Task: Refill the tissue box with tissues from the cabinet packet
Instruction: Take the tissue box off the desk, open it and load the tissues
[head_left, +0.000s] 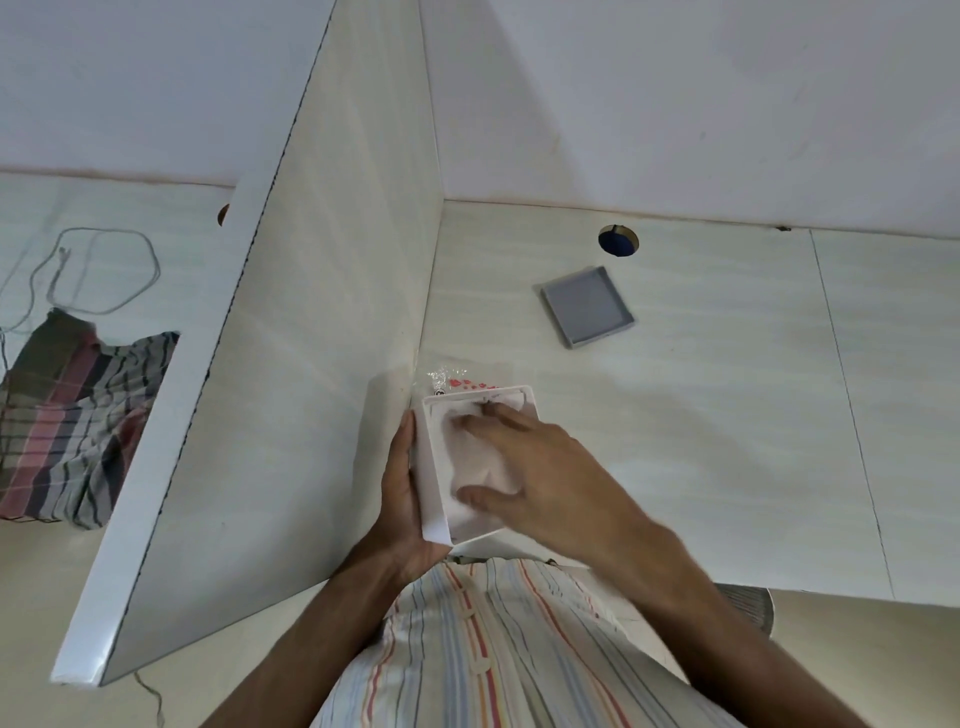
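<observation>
Tissue box, white and open on top, sits at the near edge of the pale surface; left hand wraps its left wall, right hand has its grip spread, fingers pressing tissues down inside; grey lid lies well apart behind
</observation>
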